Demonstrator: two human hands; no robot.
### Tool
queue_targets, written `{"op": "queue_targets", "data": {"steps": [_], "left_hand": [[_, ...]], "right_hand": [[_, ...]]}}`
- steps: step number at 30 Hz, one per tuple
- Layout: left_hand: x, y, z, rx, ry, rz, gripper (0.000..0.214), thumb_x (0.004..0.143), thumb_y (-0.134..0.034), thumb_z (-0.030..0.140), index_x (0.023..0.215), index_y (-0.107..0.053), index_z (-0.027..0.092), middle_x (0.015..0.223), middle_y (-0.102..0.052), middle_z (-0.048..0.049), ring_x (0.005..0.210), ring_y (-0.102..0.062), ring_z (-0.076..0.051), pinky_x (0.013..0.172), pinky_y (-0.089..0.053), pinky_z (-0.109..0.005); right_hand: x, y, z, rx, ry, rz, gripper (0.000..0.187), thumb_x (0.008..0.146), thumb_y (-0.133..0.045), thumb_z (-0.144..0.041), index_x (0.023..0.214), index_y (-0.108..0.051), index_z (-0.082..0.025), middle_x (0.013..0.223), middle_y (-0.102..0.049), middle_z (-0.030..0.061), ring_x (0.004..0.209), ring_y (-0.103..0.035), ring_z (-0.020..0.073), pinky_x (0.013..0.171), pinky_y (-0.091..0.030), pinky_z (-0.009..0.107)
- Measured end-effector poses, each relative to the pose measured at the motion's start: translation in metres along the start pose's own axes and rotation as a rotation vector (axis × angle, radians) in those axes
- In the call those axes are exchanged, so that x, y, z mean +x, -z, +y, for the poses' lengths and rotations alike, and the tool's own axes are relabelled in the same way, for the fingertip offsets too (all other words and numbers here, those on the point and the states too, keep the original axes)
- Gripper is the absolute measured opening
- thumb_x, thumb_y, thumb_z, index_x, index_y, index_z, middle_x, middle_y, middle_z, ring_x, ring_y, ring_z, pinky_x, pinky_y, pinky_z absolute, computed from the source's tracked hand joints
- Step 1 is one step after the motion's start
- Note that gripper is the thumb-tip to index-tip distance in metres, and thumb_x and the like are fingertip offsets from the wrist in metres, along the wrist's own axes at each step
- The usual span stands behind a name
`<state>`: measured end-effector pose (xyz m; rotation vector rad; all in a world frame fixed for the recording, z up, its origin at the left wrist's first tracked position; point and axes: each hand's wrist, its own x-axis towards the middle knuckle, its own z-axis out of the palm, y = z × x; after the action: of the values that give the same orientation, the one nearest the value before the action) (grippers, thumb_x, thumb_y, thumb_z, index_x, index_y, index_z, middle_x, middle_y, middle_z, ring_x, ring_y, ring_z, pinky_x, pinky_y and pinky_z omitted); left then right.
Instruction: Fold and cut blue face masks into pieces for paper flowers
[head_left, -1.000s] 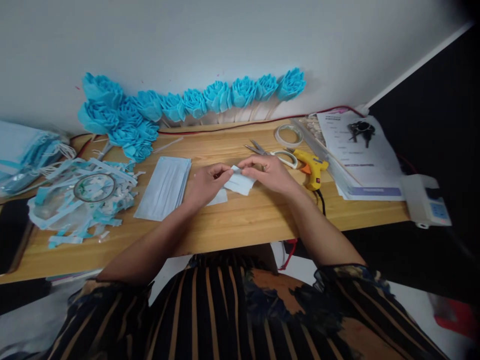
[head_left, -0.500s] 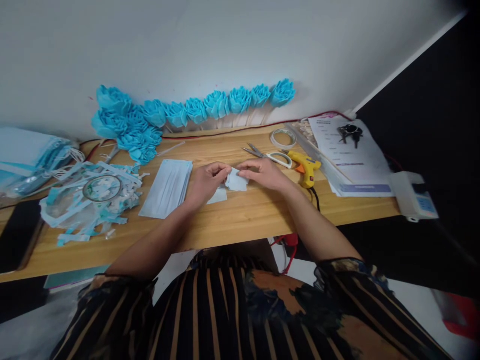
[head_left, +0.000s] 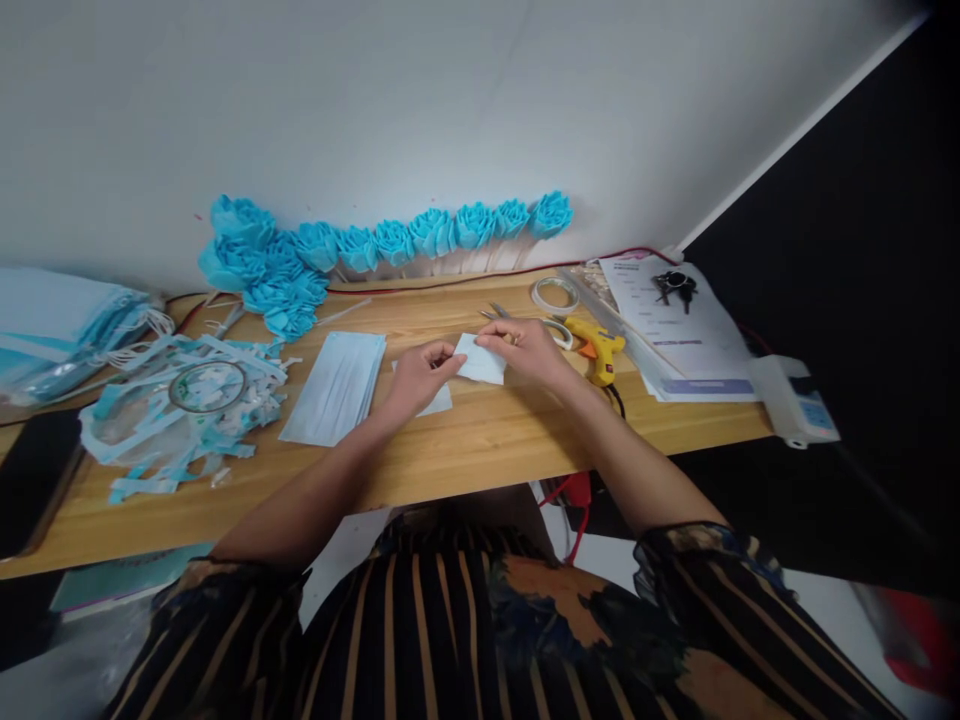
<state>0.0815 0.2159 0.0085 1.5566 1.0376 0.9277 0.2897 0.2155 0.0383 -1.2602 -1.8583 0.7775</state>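
Observation:
A small pale blue square of mask fabric [head_left: 482, 362] is held up between both hands, over the wooden table [head_left: 510, 440]. My left hand [head_left: 421, 376] pinches its left edge between thumb and fingers. At the upper right corner, the closed fingers of my right hand [head_left: 527, 348] grip the same piece. Another pale piece of fabric [head_left: 437, 402] lies on the table, partly under my left hand. Left of that hand rests a stack of pleated blue face mask sheets [head_left: 334, 390]. Scissors [head_left: 559, 332] lie behind my right hand, partly covered by it.
Blue fabric flowers [head_left: 433, 233] line the wall. Scraps [head_left: 247, 395] with a tape roll [head_left: 208, 386] and a phone [head_left: 37, 480] lie left. A yellow glue gun [head_left: 604, 348], another tape roll [head_left: 555, 295], papers [head_left: 675, 340], keys [head_left: 675, 287] and a white box [head_left: 795, 400] are right.
The fabric piece, bunched between the fingertips before, is now spread flatter. My hands have moved slightly apart along its edges. The whole view has shifted a little.

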Motion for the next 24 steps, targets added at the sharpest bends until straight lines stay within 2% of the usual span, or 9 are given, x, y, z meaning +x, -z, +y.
{"op": "queue_targets", "data": {"steps": [4, 6, 8, 10, 12, 14, 16, 20, 24], "left_hand": [[-0.004, 0.0, 0.007, 0.061, 0.036, -0.092, 0.038, 0.086, -0.064, 0.051, 0.066, -0.064, 0.019, 0.054, -0.055, 0.0025, 0.05, -0.041, -0.01, 0.053, -0.031, -0.025], [-0.005, 0.001, 0.008, 0.117, 0.047, -0.168, 0.044, 0.089, -0.062, 0.052, 0.061, -0.065, 0.019, 0.049, -0.053, 0.002, 0.047, -0.042, -0.01, 0.052, -0.032, -0.025], [-0.005, 0.003, 0.008, 0.178, 0.025, -0.16, 0.047, 0.092, -0.06, 0.053, 0.061, -0.067, 0.018, 0.05, -0.057, 0.0003, 0.048, -0.047, -0.011, 0.052, -0.034, -0.025], [-0.004, 0.006, 0.006, 0.232, -0.053, -0.036, 0.044, 0.094, -0.059, 0.05, 0.067, -0.071, 0.018, 0.058, -0.065, -0.0015, 0.053, -0.052, -0.013, 0.055, -0.037, -0.025], [-0.002, 0.006, 0.002, 0.293, -0.192, 0.053, 0.029, 0.094, -0.061, 0.039, 0.081, -0.076, 0.018, 0.075, -0.075, -0.0035, 0.065, -0.062, -0.015, 0.063, -0.045, -0.026], [0.001, 0.003, -0.005, 0.374, -0.357, -0.001, 0.019, 0.094, -0.061, 0.026, 0.095, -0.079, 0.019, 0.094, -0.08, -0.0067, 0.084, -0.07, -0.018, 0.079, -0.052, -0.03], [0.003, -0.003, -0.013, 0.469, -0.488, -0.132, 0.025, 0.095, -0.056, 0.015, 0.102, -0.08, 0.019, 0.107, -0.081, -0.0102, 0.1, -0.072, -0.022, 0.093, -0.054, -0.037], [0.007, -0.014, -0.03, 0.688, -0.54, -0.281, 0.04, 0.093, -0.046, 0.002, 0.106, -0.079, 0.018, 0.12, -0.078, -0.0131, 0.113, -0.069, -0.025, 0.101, -0.055, -0.044], [0.005, -0.017, -0.033, 0.815, -0.561, -0.282, 0.046, 0.088, -0.044, -0.004, 0.111, -0.079, 0.016, 0.127, -0.075, -0.0127, 0.117, -0.067, -0.026, 0.103, -0.054, -0.044]], "right_hand": [[-0.005, 0.007, -0.003, -0.117, 0.06, 0.042, 0.018, 0.091, -0.065, -0.032, 0.086, -0.077, -0.019, 0.087, -0.078, 0.0018, 0.081, -0.067, 0.0188, 0.076, -0.046, 0.031], [-0.01, 0.013, -0.001, -0.166, 0.065, 0.006, 0.016, 0.092, -0.066, -0.029, 0.085, -0.077, -0.019, 0.087, -0.078, 0.0018, 0.081, -0.068, 0.0187, 0.075, -0.044, 0.03], [-0.014, 0.018, 0.005, -0.213, 0.042, -0.061, 0.015, 0.093, -0.067, -0.026, 0.086, -0.077, -0.018, 0.084, -0.076, 0.002, 0.077, -0.067, 0.0181, 0.072, -0.042, 0.029], [-0.016, 0.017, 0.014, -0.28, -0.006, -0.133, 0.013, 0.094, -0.068, -0.023, 0.086, -0.077, -0.018, 0.079, -0.074, 0.0025, 0.072, -0.065, 0.0179, 0.068, -0.039, 0.029], [-0.014, 0.012, 0.024, -0.369, -0.035, -0.186, 0.014, 0.094, -0.069, -0.021, 0.084, -0.077, -0.017, 0.074, -0.073, 0.0035, 0.07, -0.063, 0.0186, 0.068, -0.037, 0.03], [-0.01, 0.003, 0.032, -0.452, -0.011, -0.195, 0.016, 0.095, -0.068, -0.02, 0.081, -0.076, -0.017, 0.076, -0.073, 0.0051, 0.073, -0.064, 0.0201, 0.073, -0.039, 0.032], [-0.003, -0.005, 0.037, -0.513, 0.045, -0.18, 0.016, 0.096, -0.067, -0.017, 0.083, -0.076, -0.017, 0.084, -0.075, 0.0067, 0.084, -0.067, 0.0225, 0.081, -0.04, 0.035], [0.004, -0.008, 0.036, -0.556, 0.112, -0.159, 0.017, 0.096, -0.065, -0.016, 0.086, -0.078, -0.017, 0.097, -0.077, 0.0084, 0.098, -0.069, 0.026, 0.089, -0.042, 0.04], [-0.013, 0.004, 0.028, -0.546, 0.157, -0.09, 0.021, 0.1, -0.059, -0.017, 0.105, -0.079, -0.019, 0.105, -0.077, 0.0093, 0.102, -0.069, 0.0262, 0.091, -0.043, 0.04]]}}
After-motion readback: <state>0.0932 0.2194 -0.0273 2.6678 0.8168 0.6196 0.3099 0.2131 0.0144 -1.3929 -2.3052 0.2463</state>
